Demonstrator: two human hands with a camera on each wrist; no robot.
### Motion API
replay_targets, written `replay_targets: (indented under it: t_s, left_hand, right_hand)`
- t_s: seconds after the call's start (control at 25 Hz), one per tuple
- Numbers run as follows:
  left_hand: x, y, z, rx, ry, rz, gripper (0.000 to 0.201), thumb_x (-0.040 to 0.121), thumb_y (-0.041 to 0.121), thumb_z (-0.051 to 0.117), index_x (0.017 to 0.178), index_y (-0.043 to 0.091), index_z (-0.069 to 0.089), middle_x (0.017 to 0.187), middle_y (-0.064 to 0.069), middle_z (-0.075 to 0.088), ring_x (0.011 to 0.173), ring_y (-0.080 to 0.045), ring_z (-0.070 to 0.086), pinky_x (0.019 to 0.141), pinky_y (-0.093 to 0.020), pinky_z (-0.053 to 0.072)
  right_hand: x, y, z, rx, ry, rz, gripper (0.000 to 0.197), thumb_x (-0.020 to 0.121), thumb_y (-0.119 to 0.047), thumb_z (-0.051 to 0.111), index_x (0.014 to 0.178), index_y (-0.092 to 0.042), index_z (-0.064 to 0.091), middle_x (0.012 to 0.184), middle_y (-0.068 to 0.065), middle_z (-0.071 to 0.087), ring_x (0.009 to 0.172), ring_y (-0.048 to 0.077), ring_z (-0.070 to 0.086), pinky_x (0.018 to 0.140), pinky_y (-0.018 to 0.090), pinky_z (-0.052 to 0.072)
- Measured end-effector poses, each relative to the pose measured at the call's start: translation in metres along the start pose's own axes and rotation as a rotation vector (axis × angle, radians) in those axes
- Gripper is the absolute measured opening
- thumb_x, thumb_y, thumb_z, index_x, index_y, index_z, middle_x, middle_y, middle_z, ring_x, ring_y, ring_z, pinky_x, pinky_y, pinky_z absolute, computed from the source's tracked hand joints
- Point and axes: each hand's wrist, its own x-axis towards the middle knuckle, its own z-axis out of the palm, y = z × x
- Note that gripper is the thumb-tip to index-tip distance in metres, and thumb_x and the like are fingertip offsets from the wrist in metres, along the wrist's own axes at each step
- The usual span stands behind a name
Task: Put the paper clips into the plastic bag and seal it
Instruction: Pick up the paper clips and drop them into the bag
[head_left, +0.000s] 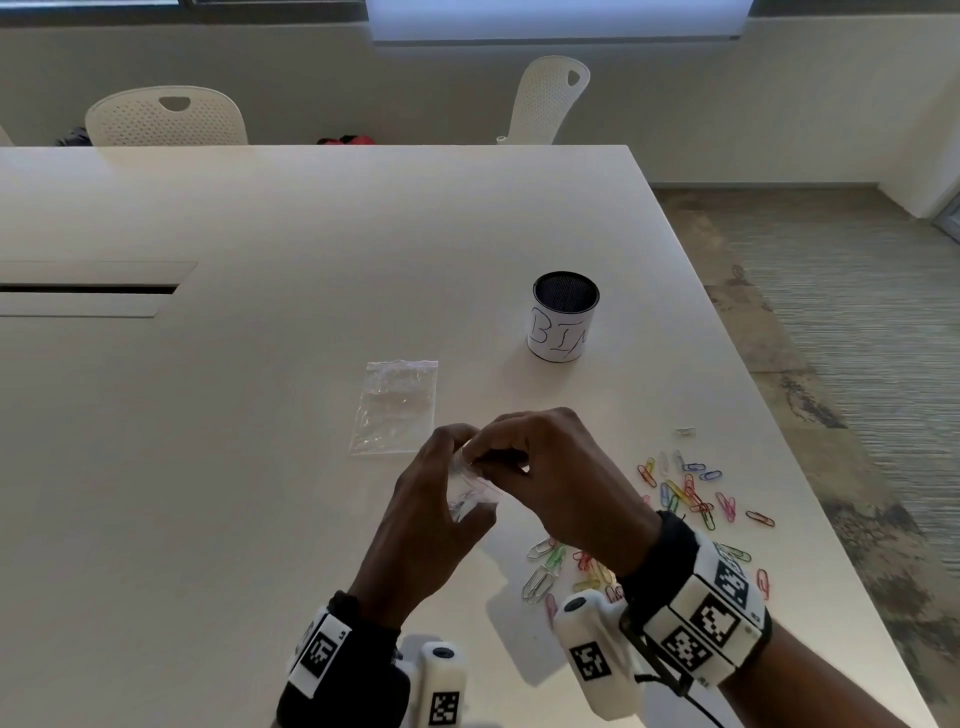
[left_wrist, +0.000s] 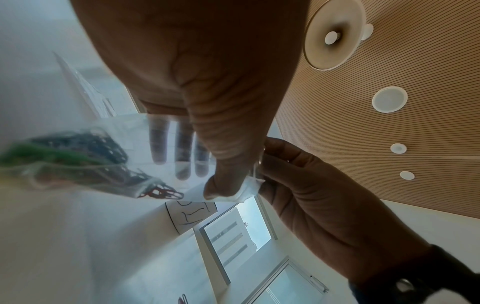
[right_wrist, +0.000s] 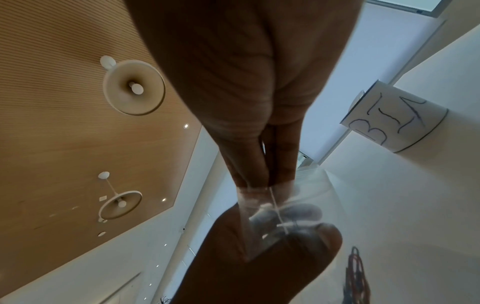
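Note:
A small clear plastic bag (head_left: 474, 493) hangs above the table between both hands, with several coloured paper clips (left_wrist: 78, 156) inside it. My left hand (head_left: 441, 483) pinches its top edge between thumb and fingers (left_wrist: 228, 181). My right hand (head_left: 524, 447) pinches the same top edge (right_wrist: 262, 197) right beside the left one. Loose coloured paper clips (head_left: 685, 493) lie scattered on the table to the right, and more paper clips (head_left: 550, 566) lie under my right wrist.
A second clear plastic bag (head_left: 397, 408) lies flat on the white table (head_left: 260, 234) just beyond my hands. A black mesh cup labelled BIN (head_left: 563, 317) stands farther back right. The table's right edge runs diagonally close to the clips. Two white chairs stand behind.

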Motion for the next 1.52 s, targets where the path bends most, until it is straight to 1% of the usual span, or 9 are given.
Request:
replay_targets:
  t_s: [0.16,0.28,0.4,0.56,0.92,1.04,1.16,1.36,1.52]
  left_hand:
    - [0.000,0.001,0.001,0.017,-0.020,-0.012,0.059,0.078,0.005,0.077,0.126,0.027,0.050,0.106,0.014,0.061,0.092,-0.005,0.062,0.068,-0.009,0.048]
    - [0.000,-0.004,0.000,0.041,-0.013,0.005,0.063,0.079,0.007,0.078,0.129,0.029,0.049,0.110,0.015,0.060,0.102,-0.009,0.061,0.076,-0.012,0.049]
    - [0.000,-0.008,-0.001,0.035,0.003,0.007,0.065,0.078,0.006,0.079,0.130,0.030,0.048,0.111,0.015,0.061,0.106,-0.012,0.062,0.074,-0.011,0.049]
    - [0.000,-0.008,0.000,0.040,0.012,0.014,0.064,0.080,0.008,0.081,0.129,0.030,0.048,0.111,0.015,0.062,0.102,-0.009,0.062,0.073,-0.010,0.051]
    - [-0.002,-0.008,0.001,0.037,0.022,0.011,0.063,0.079,0.007,0.081,0.127,0.032,0.049,0.110,0.015,0.062,0.100,-0.012,0.064,0.075,-0.017,0.053]
    - [-0.002,-0.009,0.000,0.023,0.028,-0.003,0.064,0.078,0.007,0.079,0.127,0.035,0.050,0.111,0.016,0.063,0.103,-0.011,0.063,0.076,-0.018,0.054]
    - [-0.003,-0.010,0.000,0.021,0.026,-0.011,0.064,0.079,0.007,0.079,0.127,0.037,0.049,0.112,0.017,0.062,0.105,-0.012,0.063,0.077,-0.019,0.054]
    - [-0.003,-0.010,0.000,0.029,0.021,-0.007,0.064,0.079,0.009,0.079,0.127,0.037,0.048,0.111,0.018,0.061,0.103,-0.013,0.063,0.077,-0.021,0.055]
    - [-0.002,-0.011,0.002,0.025,0.014,-0.013,0.065,0.079,0.010,0.079,0.128,0.038,0.047,0.113,0.017,0.062,0.106,-0.012,0.063,0.081,-0.026,0.055]
  right_hand:
    - [-0.003,0.007,-0.018,-0.025,0.004,0.001,0.013,0.091,-0.010,0.075,0.101,-0.015,0.081,0.100,-0.005,0.080,0.089,0.000,0.074,0.084,0.013,0.058]
    - [-0.016,0.034,-0.038,-0.085,0.080,0.091,0.013,0.091,-0.015,0.076,0.103,-0.019,0.078,0.096,-0.008,0.078,0.085,0.000,0.072,0.082,0.021,0.061]
    - [-0.042,0.053,-0.041,-0.222,-0.205,0.198,0.037,0.088,-0.039,0.076,0.122,-0.030,0.068,0.122,-0.010,0.069,0.106,0.003,0.066,0.093,0.025,0.057]
    - [-0.067,0.055,-0.015,-0.298,-0.526,0.133,0.070,0.078,-0.063,0.072,0.142,-0.046,0.048,0.151,-0.019,0.042,0.135,0.001,0.037,0.111,0.024,0.034]
    - [-0.071,0.070,-0.004,-0.323,-0.507,-0.049,0.023,0.094,-0.040,0.068,0.116,-0.032,0.070,0.128,-0.014,0.060,0.120,0.002,0.047,0.100,0.009,0.033]
    - [-0.068,0.081,-0.016,-0.353,-0.452,-0.010,0.013,0.094,-0.034,0.070,0.106,-0.031,0.071,0.120,-0.015,0.061,0.112,0.001,0.051,0.097,0.024,0.052]
    - [-0.066,0.084,-0.029,-0.431,-0.385,0.080,0.022,0.092,-0.040,0.071,0.114,-0.033,0.067,0.127,-0.014,0.055,0.113,0.001,0.049,0.098,0.030,0.054]
    - [-0.069,0.079,-0.042,-0.521,-0.464,0.233,0.086,0.074,-0.073,0.069,0.150,-0.050,0.035,0.159,-0.015,0.027,0.143,0.007,0.030,0.115,0.033,0.036]
    - [-0.073,0.076,-0.036,-0.548,-0.446,0.198,0.057,0.091,-0.054,0.066,0.145,-0.046,0.048,0.154,-0.013,0.037,0.137,0.005,0.036,0.107,0.026,0.042]
